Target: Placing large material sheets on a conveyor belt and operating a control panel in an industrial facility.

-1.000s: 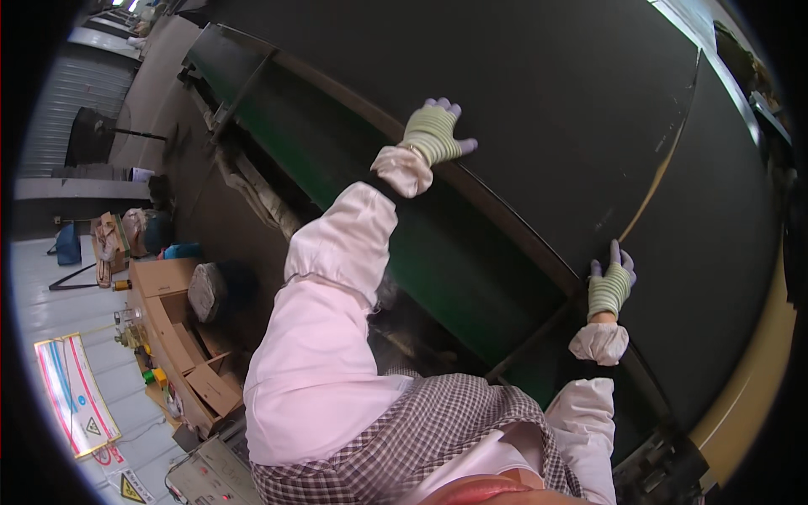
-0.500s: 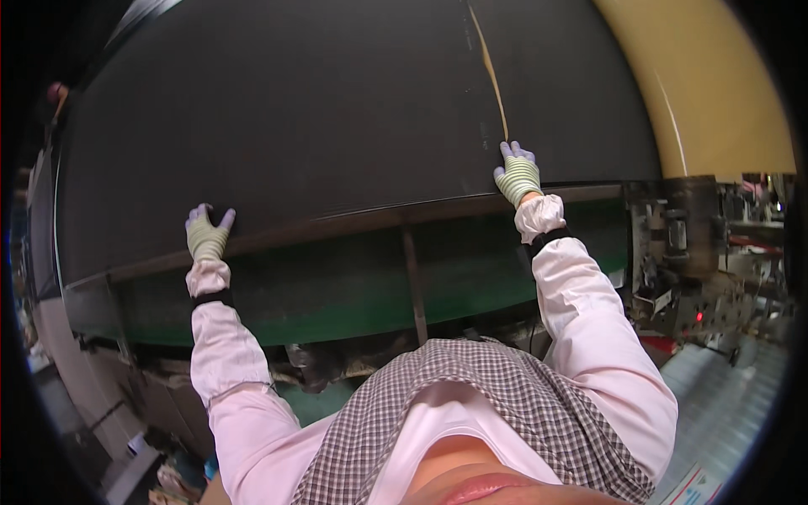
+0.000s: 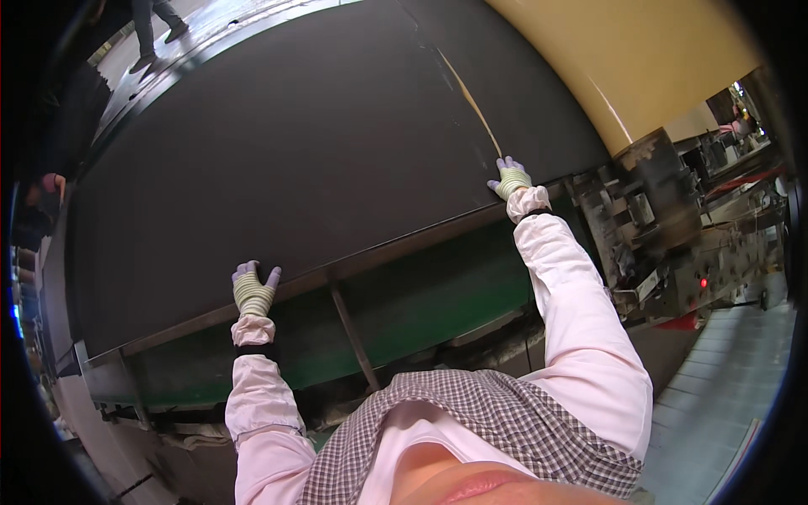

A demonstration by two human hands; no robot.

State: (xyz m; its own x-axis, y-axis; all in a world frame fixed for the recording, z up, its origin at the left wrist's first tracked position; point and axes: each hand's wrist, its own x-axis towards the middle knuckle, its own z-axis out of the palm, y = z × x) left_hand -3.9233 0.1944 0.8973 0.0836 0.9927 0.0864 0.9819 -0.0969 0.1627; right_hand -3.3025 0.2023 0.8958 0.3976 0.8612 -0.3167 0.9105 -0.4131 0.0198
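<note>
A wide black sheet (image 3: 278, 160) spreads out in front of me. Near its front edge my left hand (image 3: 254, 290), in a striped glove with lilac fingertips, rests with thumb and fingers apart, holding nothing. My right hand (image 3: 511, 177), gloved the same way, lies with fingers stretched out on the sheet farther to the right. Its fingertips touch the near end of a narrow tan strip (image 3: 473, 103), which runs away from me across the black surface. I cannot tell whether this strip is a gap or a raised fold.
Behind the sheet at right is a large tan roll (image 3: 581, 59). Machine parts with a red light (image 3: 704, 283) stand to my right. A green panel (image 3: 421, 295) lies below the front edge. One person's legs (image 3: 145, 38) show at far left, another person (image 3: 52, 192) at the left edge.
The view has swung, bringing a walking person's legs in at the upper left. My right hand stays at the strip's near end; my left stays at the sheet's front edge.
</note>
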